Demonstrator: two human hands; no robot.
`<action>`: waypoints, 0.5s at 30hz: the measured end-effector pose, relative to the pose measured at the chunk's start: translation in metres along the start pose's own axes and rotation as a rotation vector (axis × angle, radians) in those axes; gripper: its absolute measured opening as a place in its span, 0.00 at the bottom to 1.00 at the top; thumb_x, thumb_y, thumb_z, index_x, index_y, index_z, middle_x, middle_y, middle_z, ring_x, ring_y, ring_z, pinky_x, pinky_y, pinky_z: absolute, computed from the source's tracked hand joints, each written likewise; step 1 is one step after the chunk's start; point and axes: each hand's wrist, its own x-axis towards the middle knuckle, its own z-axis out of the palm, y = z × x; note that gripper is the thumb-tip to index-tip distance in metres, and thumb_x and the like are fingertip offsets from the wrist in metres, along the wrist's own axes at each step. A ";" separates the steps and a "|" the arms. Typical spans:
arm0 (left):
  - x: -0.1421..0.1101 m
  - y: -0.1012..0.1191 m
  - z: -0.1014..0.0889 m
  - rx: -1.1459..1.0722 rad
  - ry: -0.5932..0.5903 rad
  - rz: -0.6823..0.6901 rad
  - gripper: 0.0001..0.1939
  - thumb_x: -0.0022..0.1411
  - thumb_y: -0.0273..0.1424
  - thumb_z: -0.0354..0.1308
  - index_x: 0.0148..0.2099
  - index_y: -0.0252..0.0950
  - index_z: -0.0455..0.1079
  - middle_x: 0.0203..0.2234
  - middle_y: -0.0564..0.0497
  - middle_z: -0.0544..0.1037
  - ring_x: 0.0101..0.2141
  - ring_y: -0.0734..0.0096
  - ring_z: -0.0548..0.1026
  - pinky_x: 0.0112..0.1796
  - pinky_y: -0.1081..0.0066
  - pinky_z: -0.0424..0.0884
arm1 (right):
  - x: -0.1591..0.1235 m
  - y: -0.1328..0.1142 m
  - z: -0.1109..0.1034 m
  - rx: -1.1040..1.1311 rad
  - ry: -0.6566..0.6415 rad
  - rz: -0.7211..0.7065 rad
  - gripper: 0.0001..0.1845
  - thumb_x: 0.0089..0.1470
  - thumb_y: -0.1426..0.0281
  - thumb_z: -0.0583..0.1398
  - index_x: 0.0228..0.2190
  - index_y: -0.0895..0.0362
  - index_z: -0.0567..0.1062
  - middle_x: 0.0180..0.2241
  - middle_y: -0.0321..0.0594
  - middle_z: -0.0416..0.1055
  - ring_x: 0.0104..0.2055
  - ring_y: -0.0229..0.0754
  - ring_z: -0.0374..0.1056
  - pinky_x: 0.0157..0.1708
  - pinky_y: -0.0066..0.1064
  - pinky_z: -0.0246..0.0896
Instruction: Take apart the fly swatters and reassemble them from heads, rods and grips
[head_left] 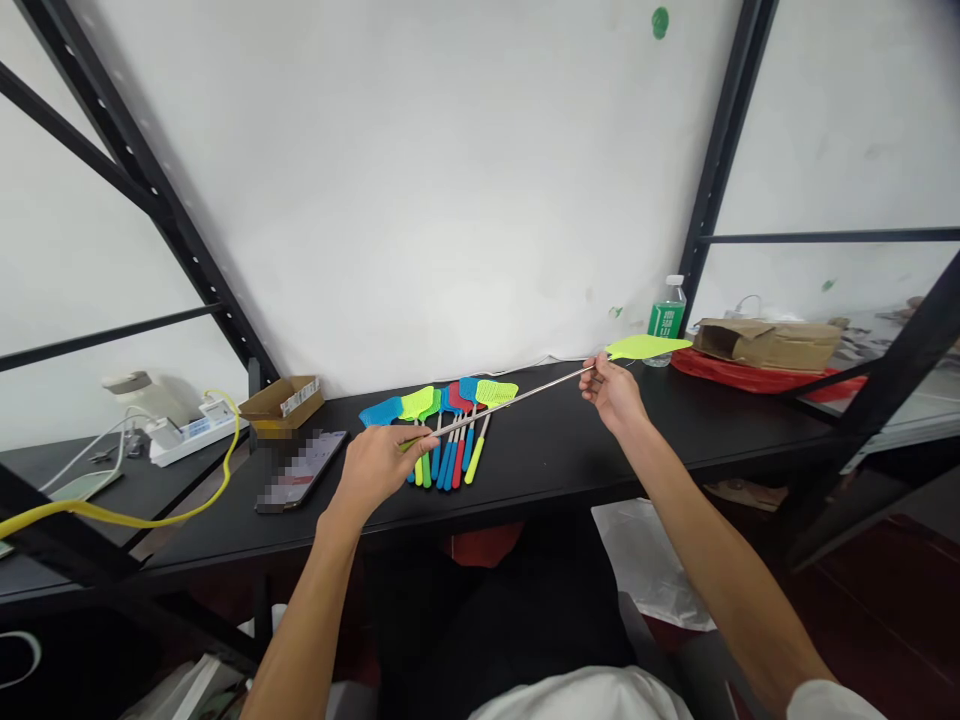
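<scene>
A yellow-green fly swatter point(646, 347) with a long, thin metal rod is stretched out between my two hands above the black table. My left hand point(382, 452) is closed round its handle end. Near the swatter's head, my right hand point(611, 390) pinches the rod with thumb and fingers. Below and behind the rod lies a row of several shorter fly swatters point(454, 450) in blue, green, red and yellow-green, heads toward the wall and handles toward me. The rod and my left hand cover part of that row.
A phone point(304, 472) and a small open cardboard box point(283, 405) lie on the left, near a white power strip point(196, 438) and a yellow cable point(225, 465). At the right stand a water bottle point(667, 318) and a brown cardboard box point(769, 343). Black shelf posts point(724, 150) rise at both sides.
</scene>
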 end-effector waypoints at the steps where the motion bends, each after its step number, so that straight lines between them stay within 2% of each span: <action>1: 0.000 -0.001 -0.001 -0.005 -0.005 -0.002 0.25 0.66 0.53 0.49 0.48 0.46 0.80 0.35 0.50 0.84 0.35 0.60 0.78 0.29 0.70 0.61 | 0.000 0.000 0.000 0.005 0.000 -0.001 0.24 0.43 0.48 0.69 0.26 0.55 0.74 0.21 0.33 0.67 0.22 0.34 0.64 0.19 0.25 0.56; 6: 0.000 -0.005 -0.002 -0.008 -0.020 0.010 0.25 0.66 0.52 0.48 0.46 0.44 0.80 0.37 0.49 0.84 0.37 0.60 0.78 0.30 0.70 0.62 | -0.001 0.007 0.003 0.032 0.006 -0.006 0.25 0.40 0.48 0.71 0.25 0.56 0.74 0.20 0.32 0.65 0.21 0.33 0.63 0.18 0.25 0.55; 11: -0.003 -0.009 -0.008 0.056 -0.005 0.004 0.22 0.67 0.50 0.49 0.44 0.43 0.78 0.32 0.50 0.83 0.32 0.60 0.77 0.29 0.70 0.59 | -0.004 0.012 0.010 0.012 -0.081 -0.003 0.23 0.45 0.48 0.68 0.30 0.55 0.76 0.22 0.32 0.66 0.19 0.32 0.60 0.17 0.25 0.53; 15: -0.004 -0.014 -0.009 0.093 0.053 -0.025 0.15 0.65 0.47 0.53 0.43 0.43 0.74 0.33 0.51 0.82 0.33 0.60 0.77 0.29 0.70 0.59 | -0.007 0.013 0.015 -0.010 -0.121 0.028 0.25 0.47 0.47 0.66 0.32 0.56 0.78 0.21 0.32 0.65 0.18 0.31 0.57 0.15 0.26 0.50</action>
